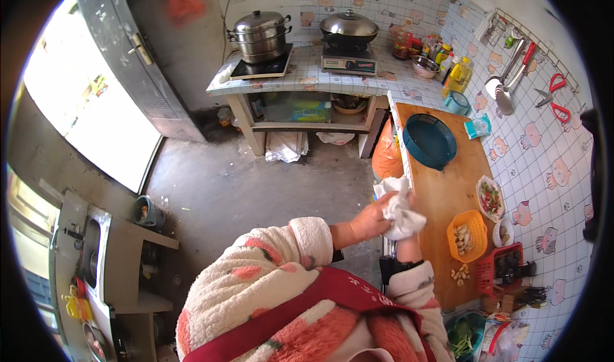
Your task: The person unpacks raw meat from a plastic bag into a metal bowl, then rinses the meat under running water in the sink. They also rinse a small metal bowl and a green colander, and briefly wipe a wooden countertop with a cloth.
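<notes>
In front of me, at the left edge of the wooden board, I hold a crumpled white cloth (404,216). My left hand (376,215) has its fingers closed on the cloth's left side. The cloth lies over most of my right hand (407,245), which grips it from below, its fingers largely hidden. Beside the cloth, the wooden cutting board (441,192) runs along the right counter. On it stand a dark teal basket (430,141) farther off and a yellow-orange basket (474,221) holding pale pieces, perhaps ginger or garlic. More such pieces (460,274) lie nearer me.
By the wall stand a plate of chopped red and green food (490,199), a small white bowl (503,232) and a red basket (498,272). A steamer pot (261,37) and a lidded wok (349,28) sit on cooktops ahead. An orange bag (387,152) hangs below the counter's corner.
</notes>
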{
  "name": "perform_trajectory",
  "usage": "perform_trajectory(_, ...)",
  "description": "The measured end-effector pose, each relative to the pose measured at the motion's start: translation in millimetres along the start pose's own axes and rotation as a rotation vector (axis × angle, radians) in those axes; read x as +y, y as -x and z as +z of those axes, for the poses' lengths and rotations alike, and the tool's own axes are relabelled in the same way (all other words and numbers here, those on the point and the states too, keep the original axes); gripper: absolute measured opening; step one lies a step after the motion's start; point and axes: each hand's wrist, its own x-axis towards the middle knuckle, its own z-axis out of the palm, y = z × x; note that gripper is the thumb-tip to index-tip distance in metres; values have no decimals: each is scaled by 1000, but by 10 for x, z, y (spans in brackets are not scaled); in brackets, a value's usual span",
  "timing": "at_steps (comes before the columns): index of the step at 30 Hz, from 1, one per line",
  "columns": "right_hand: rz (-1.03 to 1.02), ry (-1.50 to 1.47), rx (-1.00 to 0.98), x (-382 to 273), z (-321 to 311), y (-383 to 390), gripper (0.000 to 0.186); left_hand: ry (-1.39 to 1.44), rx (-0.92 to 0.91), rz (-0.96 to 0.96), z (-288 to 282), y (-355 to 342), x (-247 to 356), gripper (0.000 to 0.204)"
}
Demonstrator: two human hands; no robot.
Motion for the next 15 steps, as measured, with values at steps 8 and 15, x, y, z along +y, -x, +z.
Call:
perform_trajectory(8, -187, 1739, -131, 735, 535, 158, 50, 168, 418, -553, -361, 65, 5, 23)
perform_trajectory(15, -479, 1225, 112, 621, 1148, -45, 21, 918, 587, -538, -622, 330, 24, 22)
